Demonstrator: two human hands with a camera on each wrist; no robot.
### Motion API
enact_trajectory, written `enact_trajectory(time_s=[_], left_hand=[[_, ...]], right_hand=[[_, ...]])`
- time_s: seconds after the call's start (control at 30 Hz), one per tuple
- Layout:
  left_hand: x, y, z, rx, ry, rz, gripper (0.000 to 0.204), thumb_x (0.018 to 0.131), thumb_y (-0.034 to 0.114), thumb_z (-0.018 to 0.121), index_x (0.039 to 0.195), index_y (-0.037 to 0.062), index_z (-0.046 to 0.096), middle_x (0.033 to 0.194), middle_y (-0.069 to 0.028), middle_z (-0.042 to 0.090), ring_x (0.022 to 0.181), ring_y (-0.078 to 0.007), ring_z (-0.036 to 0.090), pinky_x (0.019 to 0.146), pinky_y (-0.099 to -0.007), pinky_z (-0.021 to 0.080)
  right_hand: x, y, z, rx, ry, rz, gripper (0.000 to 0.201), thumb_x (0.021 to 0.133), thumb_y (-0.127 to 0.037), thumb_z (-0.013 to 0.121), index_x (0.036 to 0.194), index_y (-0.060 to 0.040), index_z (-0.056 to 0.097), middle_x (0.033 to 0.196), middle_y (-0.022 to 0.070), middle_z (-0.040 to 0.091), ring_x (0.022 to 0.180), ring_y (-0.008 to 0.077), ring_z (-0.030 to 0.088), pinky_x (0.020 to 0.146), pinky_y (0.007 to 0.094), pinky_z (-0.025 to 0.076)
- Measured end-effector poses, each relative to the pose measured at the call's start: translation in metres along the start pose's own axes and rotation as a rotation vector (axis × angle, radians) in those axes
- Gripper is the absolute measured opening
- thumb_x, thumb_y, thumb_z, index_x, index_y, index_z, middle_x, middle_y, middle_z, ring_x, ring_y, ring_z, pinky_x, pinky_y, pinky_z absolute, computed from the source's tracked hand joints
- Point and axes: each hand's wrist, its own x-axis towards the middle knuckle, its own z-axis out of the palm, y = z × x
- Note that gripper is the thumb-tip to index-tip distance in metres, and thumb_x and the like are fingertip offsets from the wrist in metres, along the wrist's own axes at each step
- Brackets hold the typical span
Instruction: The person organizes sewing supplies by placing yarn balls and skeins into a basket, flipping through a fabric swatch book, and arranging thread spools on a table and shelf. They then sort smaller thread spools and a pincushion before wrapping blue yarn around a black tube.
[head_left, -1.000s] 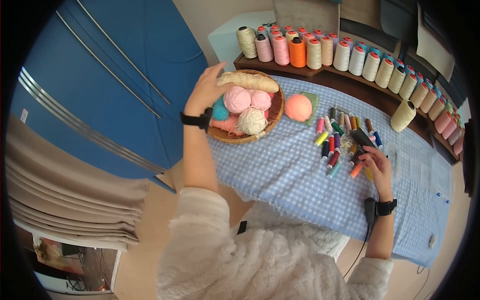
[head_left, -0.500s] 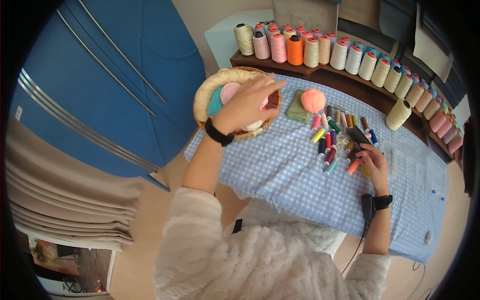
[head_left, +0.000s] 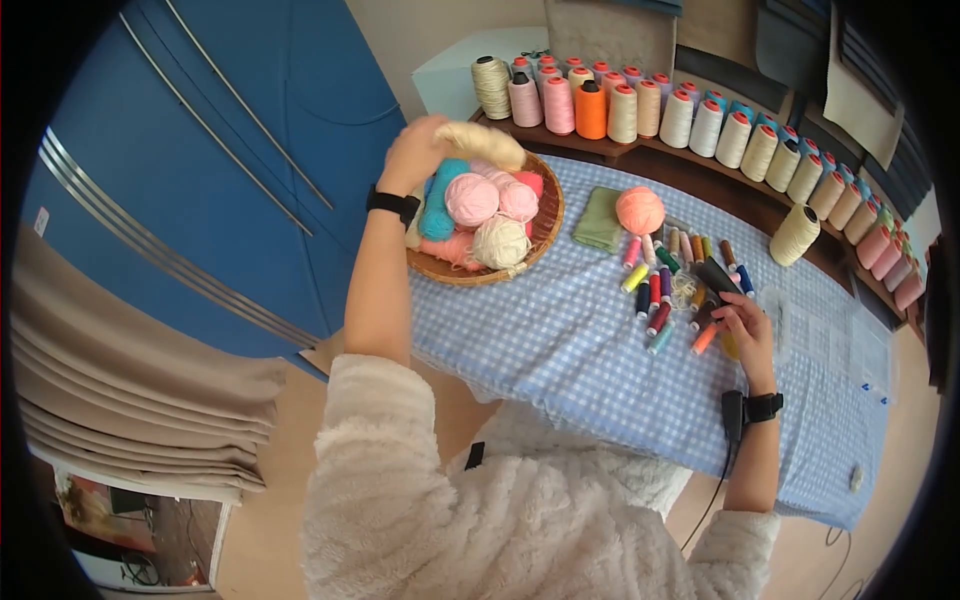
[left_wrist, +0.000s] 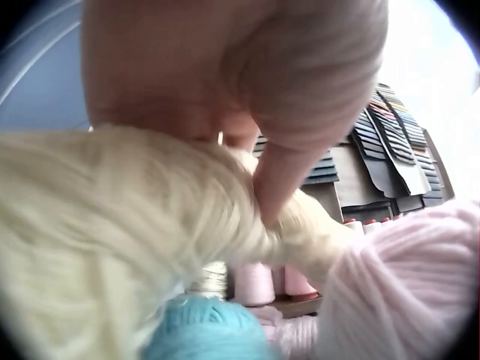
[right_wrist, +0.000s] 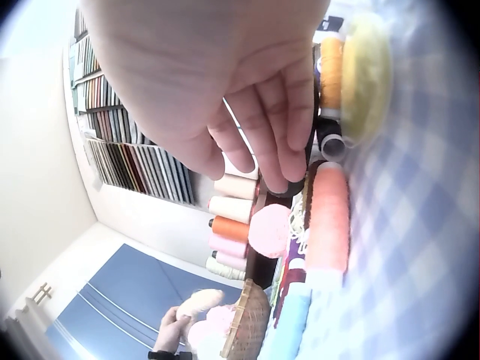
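Note:
With bent fingers and thumb, my left hand (head_left: 415,155) grips a cream yarn skein (head_left: 485,145) over the far left of a round wicker basket (head_left: 549,238). In the left wrist view the thumb presses into the skein's strands (left_wrist: 150,195). Pink, teal, coral and white yarn balls fill the basket, among them a pink ball (head_left: 471,199). My right hand (head_left: 748,335) lies over the small thread spools, its fingers fairly straight in the right wrist view. Those fingers rest by a dark bar-like thing (head_left: 716,275), partly hidden under them.
A coral yarn ball (head_left: 640,210) sits beside a folded green cloth (head_left: 598,218) on the checked tablecloth (head_left: 560,340). Large thread cones (head_left: 590,110) line the curved shelf behind. One cream cone (head_left: 795,235) leans at the right, near a clear plastic box (head_left: 830,340).
My left hand went across the basket to the right, then back to its far left, and now grips the cream skein. The skein has shifted and bends. The right hand has stayed in place.

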Motion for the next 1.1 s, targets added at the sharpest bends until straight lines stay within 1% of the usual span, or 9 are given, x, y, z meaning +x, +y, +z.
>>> enact_trajectory(time_s=[0.13, 0.23, 0.47, 0.67, 0.73, 0.8, 0.83, 0.97, 1.1], left_hand=[[-0.014, 0.024, -0.049, 0.009, 0.564, 0.123, 0.034, 0.088, 0.014, 0.067, 0.121, 0.0117, 0.066, 0.111, -0.0147, 0.065, 0.103, -0.0356, 0.065, 0.089, -0.0403, 0.052], [-0.020, 0.034, -0.086, -0.140, 0.732, 0.116, 0.036, 0.091, 0.011, 0.067, 0.126, 0.0039, 0.063, 0.117, -0.0120, 0.068, 0.107, -0.0253, 0.066, 0.093, -0.0358, 0.052], [-0.062, 0.082, -0.098, -0.961, 0.543, -0.059, 0.036, 0.094, 0.004, 0.066, 0.129, 0.0019, 0.060, 0.122, -0.0079, 0.066, 0.108, -0.0149, 0.063, 0.095, -0.0287, 0.052], [-0.113, 0.149, 0.016, -1.102, 0.030, 0.020, 0.042, 0.092, 0.007, 0.067, 0.131, 0.0016, 0.056, 0.128, -0.0092, 0.060, 0.119, -0.0194, 0.057, 0.104, -0.0341, 0.046], [-0.117, 0.162, 0.072, -1.026, -0.094, 0.104, 0.040, 0.093, 0.012, 0.066, 0.130, 0.0016, 0.056, 0.127, -0.0120, 0.059, 0.118, -0.0250, 0.059, 0.104, -0.0366, 0.046], [-0.115, 0.175, 0.097, -0.610, -0.182, 0.334, 0.044, 0.096, 0.016, 0.063, 0.136, 0.0023, 0.052, 0.125, -0.0138, 0.058, 0.117, -0.0261, 0.059, 0.102, -0.0379, 0.047], [-0.117, 0.183, 0.104, -0.637, -0.255, 0.313, 0.042, 0.093, 0.019, 0.065, 0.130, 0.0008, 0.056, 0.115, -0.0165, 0.059, 0.111, -0.0345, 0.060, 0.097, -0.0426, 0.048], [-0.056, 0.193, 0.136, -0.378, -0.109, 0.348, 0.035, 0.087, 0.016, 0.065, 0.118, 0.0004, 0.064, 0.115, -0.0169, 0.062, 0.111, -0.0376, 0.059, 0.094, -0.0450, 0.049], [0.007, 0.193, 0.184, -0.263, -0.191, 0.344, 0.055, 0.079, 0.019, 0.070, 0.132, 0.0069, 0.060, 0.122, -0.0189, 0.060, 0.112, -0.0384, 0.060, 0.095, -0.0442, 0.050]], right_hand=[[0.000, 0.002, -0.001, -0.003, 0.005, 0.003, 0.028, 0.101, -0.008, 0.055, 0.126, 0.0030, 0.061, 0.099, 0.0089, 0.071, 0.086, 0.0126, 0.066, 0.079, 0.0255, 0.053], [0.002, 0.006, -0.002, -0.001, 0.009, -0.004, 0.027, 0.101, -0.008, 0.056, 0.124, 0.0038, 0.062, 0.099, 0.0098, 0.072, 0.086, 0.0129, 0.066, 0.079, 0.0253, 0.053], [0.000, -0.001, 0.000, 0.017, 0.002, -0.005, 0.029, 0.101, -0.008, 0.057, 0.128, 0.0024, 0.060, 0.099, 0.0080, 0.071, 0.087, 0.0122, 0.065, 0.079, 0.0255, 0.053], [-0.003, -0.023, 0.011, 0.038, -0.084, -0.137, 0.044, 0.099, -0.007, 0.058, 0.142, -0.0010, 0.050, 0.112, 0.0081, 0.067, 0.088, 0.0116, 0.063, 0.082, 0.0267, 0.051], [-0.005, -0.026, 0.016, 0.028, -0.091, -0.142, 0.048, 0.099, -0.007, 0.057, 0.145, -0.0020, 0.048, 0.116, 0.0083, 0.066, 0.089, 0.0115, 0.062, 0.083, 0.0264, 0.051], [-0.006, -0.027, 0.015, 0.052, -0.096, -0.112, 0.049, 0.099, -0.007, 0.057, 0.146, -0.0024, 0.047, 0.116, 0.0078, 0.066, 0.090, 0.0114, 0.062, 0.083, 0.0259, 0.050], [-0.006, -0.028, 0.014, 0.067, -0.095, -0.098, 0.049, 0.099, -0.007, 0.057, 0.146, -0.0026, 0.047, 0.115, 0.0075, 0.066, 0.090, 0.0113, 0.062, 0.083, 0.0257, 0.050], [-0.004, -0.016, 0.008, 0.104, -0.101, -0.100, 0.049, 0.099, -0.007, 0.057, 0.146, -0.0027, 0.047, 0.114, 0.0068, 0.066, 0.091, 0.0106, 0.062, 0.083, 0.0257, 0.051], [-0.005, -0.022, 0.012, 0.021, -0.077, -0.087, 0.046, 0.097, -0.008, 0.060, 0.142, -0.0041, 0.051, 0.108, 0.0062, 0.070, 0.093, 0.0111, 0.064, 0.083, 0.0255, 0.052]])
